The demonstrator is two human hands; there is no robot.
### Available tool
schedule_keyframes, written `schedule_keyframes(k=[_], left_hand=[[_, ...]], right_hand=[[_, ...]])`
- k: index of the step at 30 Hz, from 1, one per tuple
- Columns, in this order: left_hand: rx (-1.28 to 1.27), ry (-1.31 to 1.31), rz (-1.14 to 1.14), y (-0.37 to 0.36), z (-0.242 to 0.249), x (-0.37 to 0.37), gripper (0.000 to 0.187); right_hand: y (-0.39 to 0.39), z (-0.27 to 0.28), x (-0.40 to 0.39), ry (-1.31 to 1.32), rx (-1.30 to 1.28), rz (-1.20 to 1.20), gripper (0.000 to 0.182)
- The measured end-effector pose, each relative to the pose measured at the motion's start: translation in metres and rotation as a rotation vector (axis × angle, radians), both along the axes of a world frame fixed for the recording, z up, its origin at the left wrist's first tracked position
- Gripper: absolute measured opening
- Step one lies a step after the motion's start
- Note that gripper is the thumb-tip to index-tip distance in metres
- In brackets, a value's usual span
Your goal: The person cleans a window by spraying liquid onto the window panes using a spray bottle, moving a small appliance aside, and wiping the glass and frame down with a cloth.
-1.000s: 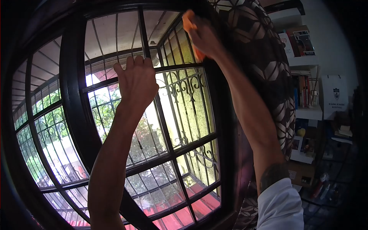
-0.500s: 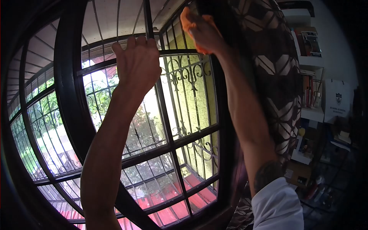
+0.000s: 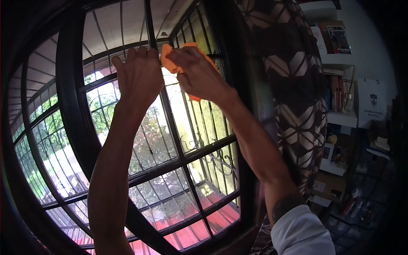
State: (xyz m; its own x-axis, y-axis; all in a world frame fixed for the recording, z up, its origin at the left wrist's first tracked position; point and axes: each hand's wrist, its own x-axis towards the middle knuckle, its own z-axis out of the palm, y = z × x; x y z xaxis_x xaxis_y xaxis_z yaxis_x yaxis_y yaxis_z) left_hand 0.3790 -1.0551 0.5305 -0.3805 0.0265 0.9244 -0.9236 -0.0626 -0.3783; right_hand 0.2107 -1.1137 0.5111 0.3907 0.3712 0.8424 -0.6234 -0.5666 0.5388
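Observation:
A dark-framed window (image 3: 183,161) with several panes and crossing bars fills the middle of the view. My left hand (image 3: 139,76) has its fingers curled over a horizontal bar of the frame, high up by an upright bar. Just right of it, my right hand (image 3: 197,73) grips an orange cloth (image 3: 168,61) against the crossbar near where the bars meet. Parts of the cloth stick out above and below the fingers. The stretch of bar under both hands is hidden.
A patterned curtain (image 3: 293,85) hangs at the right side of the window. Beyond it are wall shelves (image 3: 342,118) with books and a white bag (image 3: 372,102). Outside stand metal grilles, plants and a yellowish wall (image 3: 221,119).
My right hand has moved left and down with the orange cloth, from the frame's upper right corner to beside my left hand. The left hand keeps its hold; the view has shifted slightly.

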Motion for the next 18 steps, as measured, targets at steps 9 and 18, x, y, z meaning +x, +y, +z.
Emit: schedule_keyframes(k=[9,18], left_hand=[[0.033,0.005,0.066,0.004,0.0,-0.001,0.026],[0.057,-0.014,0.056,0.01,-0.009,0.001,0.027]], right_hand=[[-0.029,-0.008,-0.072,-0.19,-0.098,-0.108,0.041],[0.0,-0.064,-0.068,-0.54,0.252,0.422,0.032]])
